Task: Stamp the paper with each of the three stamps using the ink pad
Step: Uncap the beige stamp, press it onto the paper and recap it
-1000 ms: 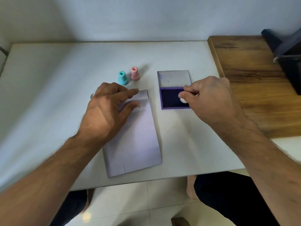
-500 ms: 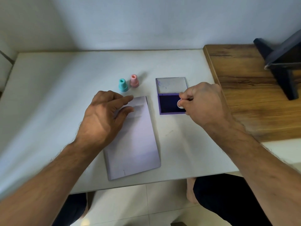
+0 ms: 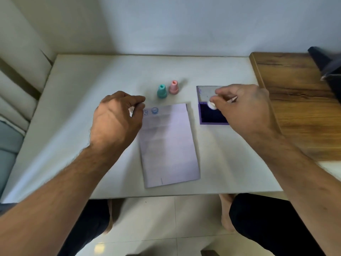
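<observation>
Right hand [image 3: 245,108] pinches the white stamp [image 3: 211,105], grip clamped, over the ink pad [image 3: 212,117] at three o'clock of the paper [image 3: 169,145]. Left hand [image 3: 116,117] curled; its grip I cannot tell. Risk: the unpinned paper slides and smears the prints [image 3: 154,110].

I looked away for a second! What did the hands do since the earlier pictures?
The left hand lifted off the top of the paper and curled up at its left edge, so two round blue marks now show there. The right hand raised the white stamp a little above the ink pad; it kept hold of it. The teal stamp, the pink stamp and the paper stayed put.
</observation>
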`<action>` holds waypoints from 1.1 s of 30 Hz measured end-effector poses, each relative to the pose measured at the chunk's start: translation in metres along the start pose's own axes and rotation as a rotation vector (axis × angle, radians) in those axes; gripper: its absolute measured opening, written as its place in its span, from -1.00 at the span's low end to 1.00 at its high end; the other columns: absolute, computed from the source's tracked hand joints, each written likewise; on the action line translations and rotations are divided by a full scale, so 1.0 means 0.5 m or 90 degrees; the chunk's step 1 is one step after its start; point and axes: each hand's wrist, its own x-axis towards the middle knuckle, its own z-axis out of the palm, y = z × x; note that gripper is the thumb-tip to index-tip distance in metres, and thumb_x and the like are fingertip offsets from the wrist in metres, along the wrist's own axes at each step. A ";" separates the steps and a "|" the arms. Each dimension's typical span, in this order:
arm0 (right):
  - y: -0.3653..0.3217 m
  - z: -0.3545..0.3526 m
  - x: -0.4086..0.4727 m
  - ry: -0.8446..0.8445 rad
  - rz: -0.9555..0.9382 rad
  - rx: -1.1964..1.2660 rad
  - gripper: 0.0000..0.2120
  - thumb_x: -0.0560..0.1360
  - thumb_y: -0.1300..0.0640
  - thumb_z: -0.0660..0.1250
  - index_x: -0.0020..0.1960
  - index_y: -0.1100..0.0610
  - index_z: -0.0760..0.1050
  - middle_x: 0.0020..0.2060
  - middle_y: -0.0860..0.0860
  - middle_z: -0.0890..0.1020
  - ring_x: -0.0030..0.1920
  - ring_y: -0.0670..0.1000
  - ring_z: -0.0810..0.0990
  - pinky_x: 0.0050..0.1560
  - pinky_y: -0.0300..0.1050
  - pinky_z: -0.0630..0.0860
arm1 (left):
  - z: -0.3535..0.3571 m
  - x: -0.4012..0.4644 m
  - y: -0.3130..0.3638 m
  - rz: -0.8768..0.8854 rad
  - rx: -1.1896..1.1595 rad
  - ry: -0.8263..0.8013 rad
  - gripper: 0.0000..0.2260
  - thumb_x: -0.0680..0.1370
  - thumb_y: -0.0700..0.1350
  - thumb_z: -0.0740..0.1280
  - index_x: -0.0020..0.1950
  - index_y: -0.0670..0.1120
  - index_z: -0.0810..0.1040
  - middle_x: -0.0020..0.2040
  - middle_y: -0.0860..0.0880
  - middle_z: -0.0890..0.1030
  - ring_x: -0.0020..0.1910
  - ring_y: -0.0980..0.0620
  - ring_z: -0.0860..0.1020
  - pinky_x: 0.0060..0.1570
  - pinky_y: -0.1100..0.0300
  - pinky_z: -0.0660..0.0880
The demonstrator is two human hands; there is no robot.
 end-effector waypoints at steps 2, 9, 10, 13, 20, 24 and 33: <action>-0.034 0.030 -0.003 -0.030 0.064 0.198 -0.84 0.44 0.04 0.45 -0.01 0.04 0.70 -0.24 -0.04 0.70 -0.32 -0.11 0.58 -0.20 -0.17 0.60 | -0.002 -0.003 -0.009 -0.025 0.007 -0.002 -0.79 0.53 -0.02 0.31 0.10 0.06 0.68 -0.02 0.03 0.66 -0.09 -0.03 0.61 -0.04 0.12 0.54; -0.112 0.127 -0.020 -0.163 0.253 0.611 -0.82 0.55 0.07 0.36 -0.16 0.11 0.65 -0.33 0.05 0.61 -0.40 0.00 0.49 -0.38 -0.14 0.55 | -0.008 -0.017 -0.016 -0.062 -0.008 -0.066 -0.76 0.49 0.11 0.37 0.13 0.12 0.65 -0.05 0.13 0.63 -0.17 0.08 0.58 -0.10 0.20 0.50; -0.110 0.137 -0.017 -0.143 0.223 0.584 -0.83 0.56 0.07 0.34 -0.13 0.11 0.65 -0.33 0.04 0.60 -0.40 -0.01 0.51 -0.38 -0.13 0.56 | -0.007 -0.024 -0.013 -0.058 -0.007 -0.072 -0.74 0.48 0.11 0.39 0.14 0.11 0.65 -0.04 0.11 0.64 -0.15 0.06 0.60 -0.08 0.18 0.52; -0.100 0.155 -0.011 -0.095 0.092 0.431 -0.84 0.56 0.07 0.35 0.01 0.13 0.65 -0.27 -0.03 0.63 -0.34 -0.05 0.57 -0.37 -0.13 0.59 | 0.001 -0.044 -0.008 -0.044 0.007 -0.094 -0.69 0.45 0.11 0.41 0.16 0.09 0.64 0.02 0.07 0.65 -0.08 0.03 0.62 -0.03 0.16 0.52; -0.082 0.168 -0.014 -0.039 -0.037 0.294 -0.79 0.48 0.12 0.44 0.10 0.09 0.60 -0.18 0.00 0.72 -0.28 -0.05 0.69 -0.16 0.01 0.66 | 0.014 -0.042 -0.008 -0.045 -0.006 -0.103 -0.65 0.44 0.13 0.42 0.19 0.07 0.62 0.08 0.05 0.63 -0.03 0.02 0.61 -0.02 0.21 0.46; -0.082 0.175 -0.012 -0.018 -0.056 0.254 -0.79 0.44 0.08 0.48 0.06 0.08 0.64 -0.16 -0.02 0.73 -0.23 -0.09 0.70 -0.07 0.01 0.65 | 0.011 -0.032 -0.018 -0.093 -0.032 -0.122 -0.59 0.43 0.15 0.43 0.23 0.06 0.57 0.01 0.05 0.62 -0.10 0.01 0.61 -0.02 0.11 0.53; -0.087 0.185 -0.020 -0.007 -0.098 0.164 -0.77 0.45 0.05 0.48 0.07 0.09 0.65 -0.14 -0.03 0.74 -0.20 -0.15 0.68 -0.02 -0.18 0.62 | 0.013 -0.032 -0.022 -0.086 0.006 -0.166 -0.61 0.45 0.11 0.42 0.24 0.03 0.57 0.00 0.02 0.60 -0.06 -0.02 0.57 -0.07 0.18 0.43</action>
